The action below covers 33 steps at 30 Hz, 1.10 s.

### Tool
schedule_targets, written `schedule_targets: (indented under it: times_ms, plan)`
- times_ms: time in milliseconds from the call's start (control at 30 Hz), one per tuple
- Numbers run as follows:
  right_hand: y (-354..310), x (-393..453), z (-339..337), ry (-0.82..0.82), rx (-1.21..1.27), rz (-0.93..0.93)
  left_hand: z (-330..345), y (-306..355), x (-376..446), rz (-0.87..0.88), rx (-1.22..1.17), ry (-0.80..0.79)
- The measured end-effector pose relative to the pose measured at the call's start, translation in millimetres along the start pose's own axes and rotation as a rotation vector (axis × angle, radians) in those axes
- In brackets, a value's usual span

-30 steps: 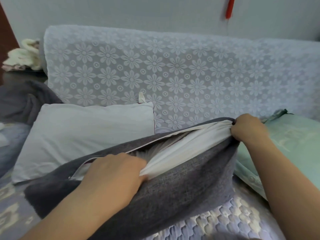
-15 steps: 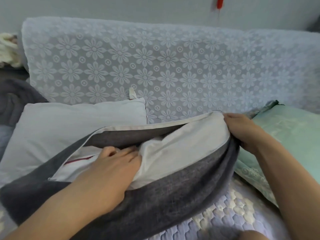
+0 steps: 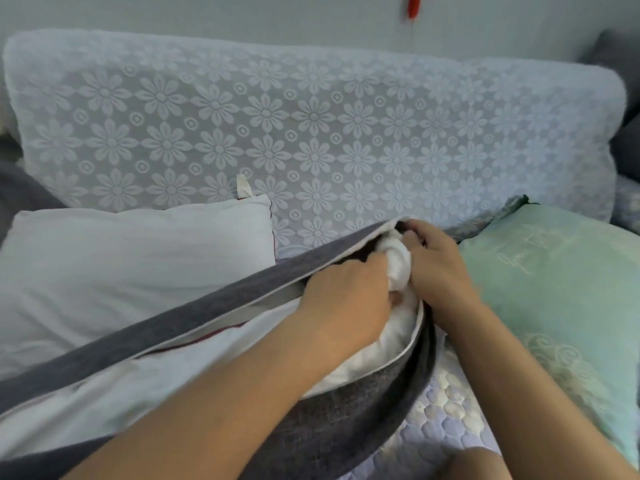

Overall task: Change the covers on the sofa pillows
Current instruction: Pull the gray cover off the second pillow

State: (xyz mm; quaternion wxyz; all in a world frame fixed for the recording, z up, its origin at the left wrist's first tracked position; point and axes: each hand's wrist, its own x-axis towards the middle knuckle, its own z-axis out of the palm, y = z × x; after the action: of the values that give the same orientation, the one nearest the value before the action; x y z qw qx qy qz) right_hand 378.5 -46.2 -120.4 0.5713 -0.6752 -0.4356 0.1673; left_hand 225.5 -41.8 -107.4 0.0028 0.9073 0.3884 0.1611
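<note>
Head view: dark grey woven pillow cover point(image 3: 346, 420) lies on the sofa seat, mouth open. Left hand point(image 3: 346, 306) and right hand point(image 3: 440, 268) both grip the bunched corner of the white soft pillow insert point(image 3: 398, 268). Judged light, limp, compressible; best held at corners.

The grey cover point(image 3: 363, 424) is a coarse, matt woven cloth with a paler lining along its open edge. The inner pillow point(image 3: 374, 344) showing at its mouth is soft, smooth white cloth, bunched into folds. At nine o'clock a bare white pillow point(image 3: 131, 265) has a smooth matt cotton look. At twelve o'clock the sofa back point(image 3: 311, 133) wears a lace-like floral fabric. At three o'clock a mint cushion point(image 3: 554, 289) has a faint sheen and embroidery. The seat pad point(image 3: 446, 410) at five o'clock is quilted cloth.
</note>
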Motion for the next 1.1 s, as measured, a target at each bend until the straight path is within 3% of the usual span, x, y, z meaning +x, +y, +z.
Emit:
schedule_targets:
  times_ms: [100, 167, 300, 400, 467, 533, 633, 700, 767, 833, 933, 1033, 1100]
  plan:
    - [16.5, -1.2, -21.2, -0.062, -0.311, 0.011, 1.0, 5.1, -15.1, 0.213, 0.165, 0.13]
    - [25.0, -9.3, -30.0, -0.103, -0.494, 0.082, -6.7, 14.0, -32.0, 0.212, 0.226, 0.168]
    - [18.3, -42.0, -48.5, -0.321, -0.146, 0.114, -20.7, -4.1, -28.5, 0.141, 0.191, 0.274]
    - [6.9, -39.2, -48.2, -0.31, -0.36, -0.026, -30.6, -15.4, -24.6, 0.21, 0.145, 0.341]
    - [16.8, -21.7, -38.6, -0.256, -0.54, 0.017, -38.2, -17.4, -32.1, 0.262, 0.115, 0.338]
    - [40.2, -3.8, -27.4, -0.265, -0.675, 0.124, -48.6, -29.3, -41.1, 0.227, 0.068, 0.365]
    - [79.0, 2.6, -7.7, -0.301, -0.748, 0.22, -59.2, -63.9, -48.2, 0.033, -0.098, 0.413]
    - [91.6, 0.1, 10.7, -0.324, -0.729, 0.185, -56.6, -84.2, -50.1, -0.073, -0.12, 0.477]
    - [90.5, -1.4, 28.4, -0.381, -0.618, 0.169, -45.3, -97.0, -52.7, -0.073, 0.006, 0.48]
    - [83.4, -0.7, 41.9, -0.401, -0.307, 0.257, -36.4, -111.4, -52.9, -0.08, 0.064, 0.487]
    - [73.5, 6.2, 63.9, -0.43, -0.005, 0.347, -27.7, -139.6, -35.4, -0.121, -0.062, 0.486]
    - [72.5, 26.5, 90.6, -0.461, 0.007, 0.332, -10.9, -170.5, -4.0, -0.169, -0.142, 0.439]
    - [73.5, 47.6, 112.0, -0.524, -0.111, 0.326, 3.0, -192.0, 18.6, -0.214, -0.199, 0.392]
